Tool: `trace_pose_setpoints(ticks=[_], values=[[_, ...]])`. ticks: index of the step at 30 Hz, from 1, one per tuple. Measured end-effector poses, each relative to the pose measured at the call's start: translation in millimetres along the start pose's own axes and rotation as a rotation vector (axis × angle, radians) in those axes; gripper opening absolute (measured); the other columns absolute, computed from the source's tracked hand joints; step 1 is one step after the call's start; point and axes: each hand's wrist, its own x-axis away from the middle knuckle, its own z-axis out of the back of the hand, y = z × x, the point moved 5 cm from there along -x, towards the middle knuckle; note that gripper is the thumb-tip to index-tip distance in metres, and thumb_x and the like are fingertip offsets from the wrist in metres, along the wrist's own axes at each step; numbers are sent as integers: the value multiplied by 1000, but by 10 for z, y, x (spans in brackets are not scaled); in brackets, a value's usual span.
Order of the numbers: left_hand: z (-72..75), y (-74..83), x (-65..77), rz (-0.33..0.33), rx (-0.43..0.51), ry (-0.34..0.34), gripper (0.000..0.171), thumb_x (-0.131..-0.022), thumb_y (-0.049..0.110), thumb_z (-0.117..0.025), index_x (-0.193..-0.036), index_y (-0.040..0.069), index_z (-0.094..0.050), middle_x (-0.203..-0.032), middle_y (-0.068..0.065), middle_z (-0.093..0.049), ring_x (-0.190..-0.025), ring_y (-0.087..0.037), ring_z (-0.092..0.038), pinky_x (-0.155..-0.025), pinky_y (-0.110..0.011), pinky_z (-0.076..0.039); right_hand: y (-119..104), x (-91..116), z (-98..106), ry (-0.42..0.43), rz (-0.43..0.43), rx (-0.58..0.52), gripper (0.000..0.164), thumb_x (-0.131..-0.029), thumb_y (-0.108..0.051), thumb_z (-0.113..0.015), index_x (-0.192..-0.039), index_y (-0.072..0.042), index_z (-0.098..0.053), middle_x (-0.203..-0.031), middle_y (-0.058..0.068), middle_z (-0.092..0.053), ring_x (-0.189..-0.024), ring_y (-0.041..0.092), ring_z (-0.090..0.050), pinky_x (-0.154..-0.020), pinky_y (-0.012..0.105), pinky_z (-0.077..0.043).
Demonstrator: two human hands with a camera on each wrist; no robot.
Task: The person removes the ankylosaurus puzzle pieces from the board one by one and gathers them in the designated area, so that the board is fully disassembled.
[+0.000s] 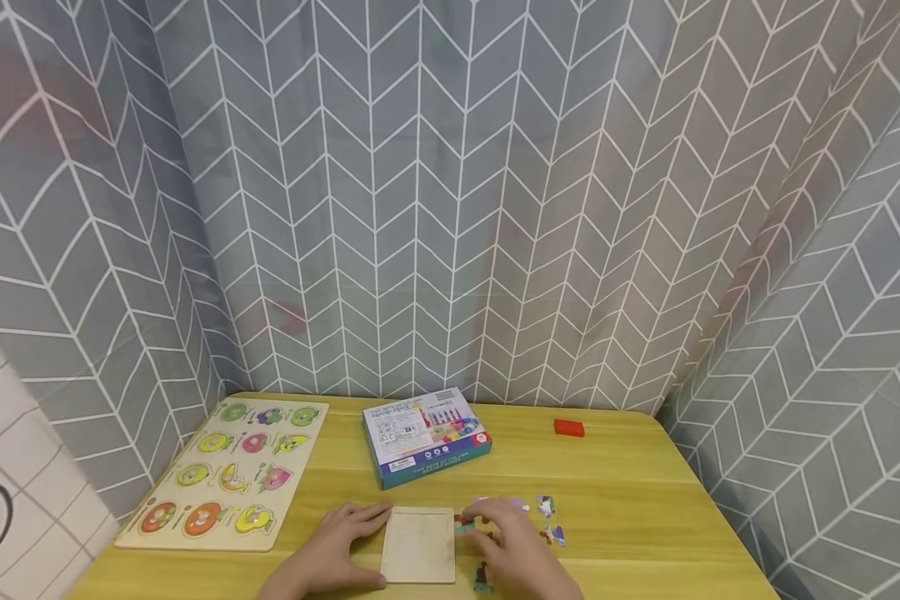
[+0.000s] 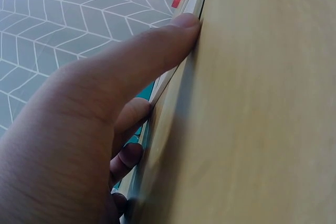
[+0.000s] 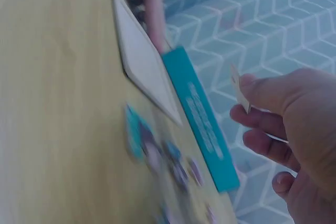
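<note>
A shallow wooden puzzle tray [image 1: 418,546] with a raised rim lies at the table's near middle, its inside bare. My left hand [image 1: 330,550] holds it by the left side, thumb at the near corner and forefinger at the far one. The left wrist view shows the thumb [image 2: 173,38] pressed along its edge. Between the thumb and forefinger of my right hand [image 3: 294,124] is a thin puzzle piece [image 3: 240,90], seen edge-on, its picture hidden. In the head view that hand hovers over loose jigsaw pieces [image 1: 482,577] just right of the tray.
Behind the tray lies a teal-sided cardboard box [image 1: 427,437]. A wooden fruit puzzle board [image 1: 228,475] fills the table's left side. Toward the back right sits a small red block [image 1: 569,427]. More picture pieces [image 1: 553,534] lie right of my right hand. A patterned curtain [image 1: 450,208] hangs behind.
</note>
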Motion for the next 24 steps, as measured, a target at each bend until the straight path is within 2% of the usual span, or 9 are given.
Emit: trace_pose_setpoints(ticks=[4, 7, 11, 14, 17, 20, 24], values=[[-12, -3, -7, 1, -7, 8, 93, -79, 68, -83, -157, 25, -54, -162, 9, -51, -115, -8, -44, -99, -42, -38, 136, 158, 258, 58, 29, 54, 21, -104, -30, -69, -123, -22, -76, -128, -2, -74, -118, 26, -66, -98, 49, -56], [-19, -4, -4, -3, -11, 11, 93, -79, 68, -82, -157, 25, -54, -162, 9, -51, -114, -7, -44, -99, -41, -38, 301, 329, 423, 81, -7, 77, 22, -104, -33, -68, -122, -23, -76, -125, -1, -74, -118, 30, -67, -98, 51, -56], [-15, 5, 10, -14, -5, 16, 93, -79, 67, -83, -157, 24, -55, -162, 9, -51, -114, -5, -43, -99, -41, -38, 518, 578, 597, 113, -41, 92, 19, -103, -32, -70, -120, -23, -75, -118, -6, -73, -112, 19, -67, -92, 40, -58], [6, 27, 18, -29, -14, 29, 93, -80, 66, -84, -157, 23, -55, -161, 7, -52, -115, -6, -44, -100, -42, -39, 642, 730, 700, 133, -24, 105, 19, -102, -28, -73, -118, -19, -76, -114, -3, -75, -102, 7, -65, -84, 31, -57], [27, 46, 21, -38, -26, 40, 93, -80, 66, -84, -156, 21, -56, -161, 6, -53, -115, -7, -45, -100, -43, -39, 743, 845, 759, 105, -33, 110, 19, -100, -27, -75, -115, -15, -78, -110, -1, -76, -95, 0, -61, -79, 28, -55], [33, 53, 21, -37, -32, 37, 93, -80, 67, -83, -157, 21, -55, -161, 6, -53, -115, -8, -45, -100, -43, -39, 828, 941, 771, 43, -58, 86, 22, -99, -28, -76, -115, -12, -78, -108, 0, -76, -91, -3, -58, -76, 27, -53], [26, 56, 22, -32, -32, 29, 93, -80, 67, -83, -157, 21, -55, -161, 6, -53, -116, -8, -45, -100, -44, -38, 903, 1031, 727, -12, -20, 37, 22, -99, -22, -76, -115, -6, -77, -108, 2, -75, -94, -4, -59, -76, 26, -54]])
